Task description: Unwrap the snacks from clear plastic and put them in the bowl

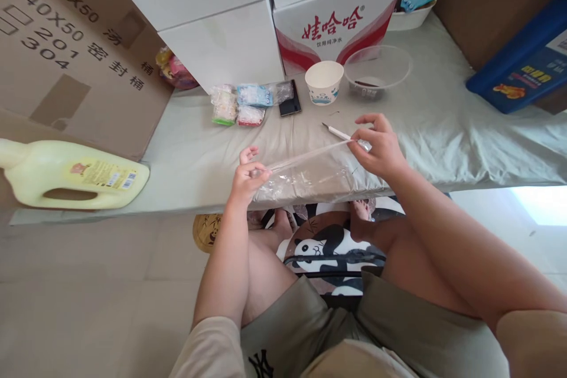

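Over cloth point(301, 133) at twelve o'clock, pinching plastic point(305, 176) with left hand point(248, 176) and right hand point(376, 144). Already stretched, not yet let go.

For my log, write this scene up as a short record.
Left hand: fingers pinch one end of clear film
Right hand: fingers pinch the other end
By right hand: white pen-shaped tool; contact unclear
Beyond hands: wrapped packets, phone, paper cup, clear bowl
Far left: yellow jug, lying down
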`<state>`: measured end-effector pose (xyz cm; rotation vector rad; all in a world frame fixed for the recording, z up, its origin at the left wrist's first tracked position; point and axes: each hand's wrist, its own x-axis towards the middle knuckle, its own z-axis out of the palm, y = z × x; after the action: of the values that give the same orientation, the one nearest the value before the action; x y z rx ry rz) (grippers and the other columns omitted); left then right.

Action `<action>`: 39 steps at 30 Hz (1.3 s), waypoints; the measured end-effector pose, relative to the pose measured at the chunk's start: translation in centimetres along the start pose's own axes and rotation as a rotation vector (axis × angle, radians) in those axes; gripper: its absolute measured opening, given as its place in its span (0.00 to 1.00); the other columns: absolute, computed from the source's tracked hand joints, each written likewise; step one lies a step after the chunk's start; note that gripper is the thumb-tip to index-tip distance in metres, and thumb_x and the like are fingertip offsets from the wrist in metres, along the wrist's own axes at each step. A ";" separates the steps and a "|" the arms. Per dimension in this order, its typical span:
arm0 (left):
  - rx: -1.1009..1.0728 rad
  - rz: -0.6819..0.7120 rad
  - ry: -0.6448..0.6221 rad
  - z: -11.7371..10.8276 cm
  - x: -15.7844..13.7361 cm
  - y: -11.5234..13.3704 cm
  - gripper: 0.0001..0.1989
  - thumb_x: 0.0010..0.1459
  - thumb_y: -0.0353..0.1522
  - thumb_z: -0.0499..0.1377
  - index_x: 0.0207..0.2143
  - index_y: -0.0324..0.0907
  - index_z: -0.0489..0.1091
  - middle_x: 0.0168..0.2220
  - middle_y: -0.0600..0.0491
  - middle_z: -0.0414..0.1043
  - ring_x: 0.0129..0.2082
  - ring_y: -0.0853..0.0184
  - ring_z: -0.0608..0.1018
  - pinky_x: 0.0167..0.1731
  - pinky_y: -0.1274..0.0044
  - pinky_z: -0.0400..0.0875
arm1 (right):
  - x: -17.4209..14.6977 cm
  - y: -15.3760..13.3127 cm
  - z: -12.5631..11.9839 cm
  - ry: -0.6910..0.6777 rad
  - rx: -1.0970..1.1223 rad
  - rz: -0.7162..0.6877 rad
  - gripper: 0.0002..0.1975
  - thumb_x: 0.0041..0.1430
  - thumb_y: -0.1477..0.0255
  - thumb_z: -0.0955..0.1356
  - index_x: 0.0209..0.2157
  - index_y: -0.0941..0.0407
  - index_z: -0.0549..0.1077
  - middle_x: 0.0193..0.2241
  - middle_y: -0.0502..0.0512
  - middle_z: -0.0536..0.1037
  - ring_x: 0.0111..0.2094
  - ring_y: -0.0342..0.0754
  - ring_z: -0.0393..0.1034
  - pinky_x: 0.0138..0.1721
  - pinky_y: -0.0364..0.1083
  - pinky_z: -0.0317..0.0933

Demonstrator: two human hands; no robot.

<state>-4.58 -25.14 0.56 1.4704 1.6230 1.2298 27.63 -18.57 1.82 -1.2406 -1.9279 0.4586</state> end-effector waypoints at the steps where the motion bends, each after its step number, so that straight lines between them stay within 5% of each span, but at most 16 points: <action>1: -0.138 -0.023 -0.041 0.0 -0.2 0.4 0.25 0.40 0.50 0.71 0.18 0.42 0.64 0.56 0.46 0.68 0.60 0.54 0.70 0.57 0.64 0.69 | 0.0 -0.3 -0.3 -0.020 0.079 0.009 0.10 0.59 0.65 0.67 0.26 0.54 0.73 0.51 0.62 0.73 0.52 0.59 0.69 0.56 0.59 0.63; 4: -0.480 -0.183 -0.094 0.3 -0.5 1.5 0.26 0.41 0.51 0.69 0.24 0.43 0.60 0.45 0.48 0.74 0.49 0.58 0.79 0.49 0.65 0.74 | 0.1 -1.0 -0.4 -0.150 0.366 0.217 0.14 0.64 0.61 0.63 0.29 0.54 0.71 0.42 0.59 0.78 0.46 0.55 0.73 0.51 0.57 0.67; 8: -0.502 -0.422 -0.046 1.2 0.2 1.9 0.23 0.46 0.45 0.68 0.36 0.47 0.60 0.38 0.53 0.75 0.30 0.67 0.79 0.26 0.78 0.67 | -0.1 -1.3 0.4 -0.313 0.669 0.505 0.12 0.61 0.60 0.68 0.41 0.52 0.66 0.30 0.52 0.77 0.32 0.49 0.74 0.38 0.51 0.71; 11: -0.428 -0.436 -0.016 1.7 1.0 1.6 0.23 0.50 0.43 0.66 0.43 0.49 0.59 0.36 0.54 0.76 0.21 0.72 0.74 0.18 0.81 0.52 | -0.1 -1.5 0.6 -0.419 0.629 0.574 0.23 0.53 0.71 0.73 0.49 0.51 0.63 0.27 0.47 0.76 0.24 0.45 0.69 0.30 0.47 0.68; 13: -0.386 -0.428 -0.009 1.8 1.2 1.4 0.21 0.53 0.42 0.64 0.44 0.49 0.58 0.32 0.55 0.76 0.16 0.74 0.71 0.15 0.81 0.45 | 0.0 -1.7 0.5 -0.409 0.575 0.623 0.22 0.55 0.73 0.71 0.50 0.52 0.64 0.27 0.48 0.76 0.23 0.43 0.68 0.29 0.46 0.67; 18: -0.307 -0.476 -0.015 1.9 1.2 1.3 0.20 0.51 0.36 0.64 0.44 0.48 0.59 0.28 0.56 0.75 0.17 0.73 0.72 0.15 0.81 0.44 | 0.0 -1.0 0.8 -0.323 0.424 0.682 0.20 0.60 0.72 0.67 0.54 0.51 0.65 0.33 0.52 0.79 0.26 0.45 0.72 0.30 0.47 0.68; 21: -0.339 -0.486 -0.002 1.6 1.2 1.3 0.21 0.49 0.33 0.63 0.45 0.48 0.61 0.30 0.55 0.76 0.20 0.71 0.76 0.16 0.82 0.48 | -0.3 0.2 0.8 -0.230 0.233 0.564 0.23 0.57 0.69 0.68 0.55 0.52 0.66 0.40 0.57 0.79 0.30 0.48 0.74 0.34 0.51 0.70; 24: -0.412 -0.502 -0.084 1.1 1.1 1.4 0.24 0.46 0.34 0.63 0.47 0.49 0.63 0.32 0.53 0.78 0.23 0.69 0.78 0.16 0.82 0.50 | -0.4 0.4 0.3 -0.018 0.042 0.243 0.23 0.56 0.66 0.69 0.54 0.53 0.69 0.51 0.63 0.74 0.41 0.53 0.74 0.46 0.57 0.70; 26: -0.460 -0.500 -0.208 0.9 0.7 1.7 0.27 0.43 0.35 0.65 0.48 0.49 0.64 0.31 0.54 0.78 0.23 0.68 0.78 0.16 0.83 0.52 | -0.2 -0.5 0.2 -0.026 0.044 0.037 0.24 0.57 0.64 0.69 0.55 0.53 0.69 0.55 0.64 0.72 0.51 0.57 0.71 0.54 0.59 0.65; 31: -0.490 -0.510 -0.537 1.0 -1.1 2.9 0.36 0.32 0.41 0.72 0.46 0.48 0.66 0.26 0.53 0.78 0.17 0.65 0.76 0.13 0.81 0.54 | 0.7 -4.1 2.7 -0.532 0.301 -0.213 0.38 0.48 0.58 0.75 0.60 0.55 0.66 0.62 0.63 0.69 0.63 0.62 0.62 0.62 0.60 0.58; 33: -0.467 -0.532 -0.567 0.9 -1.5 3.0 0.38 0.29 0.42 0.73 0.46 0.48 0.67 0.24 0.52 0.78 0.15 0.65 0.74 0.13 0.81 0.52 | 0.9 -5.2 3.9 -0.728 0.344 -0.182 0.32 0.47 0.61 0.76 0.54 0.54 0.71 0.55 0.60 0.75 0.57 0.59 0.69 0.57 0.57 0.63; 36: -0.471 -0.518 -0.522 0.7 -0.8 2.2 0.36 0.32 0.40 0.72 0.47 0.47 0.67 0.25 0.53 0.78 0.15 0.67 0.74 0.13 0.81 0.54 | 0.6 -6.1 4.4 -0.996 0.362 -0.038 0.10 0.52 0.65 0.72 0.36 0.54 0.74 0.32 0.51 0.80 0.35 0.50 0.75 0.40 0.48 0.67; 39: -0.475 -0.521 -0.233 0.4 1.1 0.8 0.28 0.41 0.35 0.69 0.47 0.45 0.67 0.26 0.54 0.77 0.18 0.71 0.75 0.15 0.83 0.56 | -0.2 -6.2 3.7 -1.104 0.405 0.187 0.07 0.55 0.69 0.70 0.28 0.53 0.67 0.20 0.46 0.74 0.21 0.44 0.69 0.28 0.44 0.62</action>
<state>-4.16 -24.01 1.28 0.7946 1.3198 1.0039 21.13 -21.17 3.51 -0.9472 -2.3597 1.8234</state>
